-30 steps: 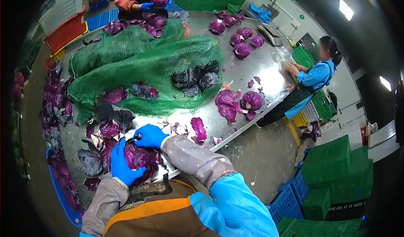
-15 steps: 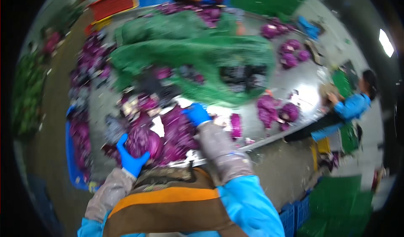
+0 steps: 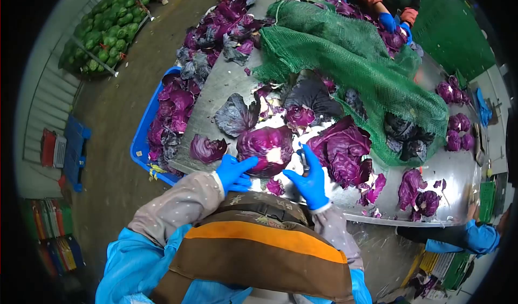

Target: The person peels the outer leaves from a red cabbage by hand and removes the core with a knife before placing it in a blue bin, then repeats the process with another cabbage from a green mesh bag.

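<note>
A red cabbage (image 3: 264, 147), its pale cut stem showing, rests on the metal table in front of me. My left hand (image 3: 234, 173), in a blue glove, lies against its lower left side with fingers stretched out and apart. On the other side, my right hand (image 3: 310, 180) is open, thumb and index finger spread near the cabbage. A slim dark thing by its fingertips is too small to make out. Just beyond that hand sits a pile of loose purple leaves (image 3: 342, 150). A curled leaf (image 3: 208, 148) lies left of the cabbage, and dark outer leaves (image 3: 313, 96) behind it.
Green netting (image 3: 350, 61) stretches across the table (image 3: 216, 101). A blue crate (image 3: 141, 137) of purple leaves stands at the left edge. Opposite, another person's gloved hands (image 3: 396, 26) work on a cabbage. Trimmed cabbages (image 3: 458, 131) sit at the right; another person (image 3: 477, 236) is at lower right.
My view has turned, so the table appears tilted. My right hand has come back from the loose leaves toward the cabbage, and my left hand's spread fingers have drawn closer together.
</note>
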Available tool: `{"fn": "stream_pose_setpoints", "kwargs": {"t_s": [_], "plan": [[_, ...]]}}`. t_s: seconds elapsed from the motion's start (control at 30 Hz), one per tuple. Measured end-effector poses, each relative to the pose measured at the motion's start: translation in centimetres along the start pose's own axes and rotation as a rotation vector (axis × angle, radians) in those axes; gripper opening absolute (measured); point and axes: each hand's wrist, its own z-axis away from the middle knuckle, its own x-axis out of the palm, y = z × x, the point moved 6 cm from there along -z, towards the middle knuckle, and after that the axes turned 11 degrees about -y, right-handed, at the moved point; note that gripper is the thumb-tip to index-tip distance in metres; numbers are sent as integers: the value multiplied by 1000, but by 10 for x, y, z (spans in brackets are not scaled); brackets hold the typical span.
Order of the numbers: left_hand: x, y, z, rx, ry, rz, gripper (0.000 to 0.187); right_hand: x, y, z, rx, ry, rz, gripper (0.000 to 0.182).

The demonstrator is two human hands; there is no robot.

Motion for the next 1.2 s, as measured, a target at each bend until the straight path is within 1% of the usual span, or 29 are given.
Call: {"fn": "stream_pose_setpoints", "kwargs": {"t_s": [0.03,0.07,0.13,0.17,0.23,0.27,0.3,0.33,0.4,0.47,0.5,0.57,0.6,0.63,0.7,0.8,0.87,0.9,1.0,1.03,1.1,1.17,1.2], "plan": [[-9,15,5,23,19,-347,57,5,-9,-5,-6,1,119,79],[-27,36,6,259,204,-836,74,8,-17,-10,-11,2,237,78],[-9,100,48,947,447,-1367,103,5,1,-20,13,-28,59,74],[-4,113,36,1030,327,-1414,110,5,5,-24,36,-43,33,71],[13,124,6,1194,80,-1495,124,2,1,-30,19,-73,90,68],[14,118,-6,1093,35,-1415,126,0,-3,-33,8,-88,121,66],[17,110,-14,997,-9,-1336,127,-8,-11,-26,62,-24,282,58],[28,106,-16,903,-57,-1263,129,-14,-27,-17,68,25,379,45],[42,90,-5,559,188,-1273,133,-17,-11,15,112,90,372,33],[49,71,-2,508,237,-1149,133,-13,-10,36,279,2,207,28],[49,55,-12,613,75,-934,133,-11,-5,44,296,-40,243,39],[58,42,-9,580,117,-1055,135,-13,-10,45,380,-93,324,51],[70,46,4,597,196,-1169,132,-15,-15,43,422,-126,363,57],[76,45,1,623,178,-1139,132,-19,-30,38,330,-105,385,68],[86,46,-5,679,141,-1077,131,-24,-34,34,295,-99,478,67],[95,51,-9,638,87,-1091,130,-27,-30,30,278,-134,621,65],[98,51,-10,625,86,-1117,131,-27,-27,29,248,-137,711,65],[98,49,-10,618,83,-1128,132,-26,-25,31,315,-169,644,62],[97,41,-11,624,108,-1107,133,-19,-5,27,375,-47,539,58],[99,42,-11,646,125,-1089,134,-18,7,23,425,47,401,53],[100,45,-13,643,125,-1104,135,-23,19,14,337,111,284,49],[98,43,-15,654,115,-1152,136,-26,21,20,400,63,305,51],[101,47,-13,663,104,-1171,134,-34,1,18,479,22,337,54]]}}
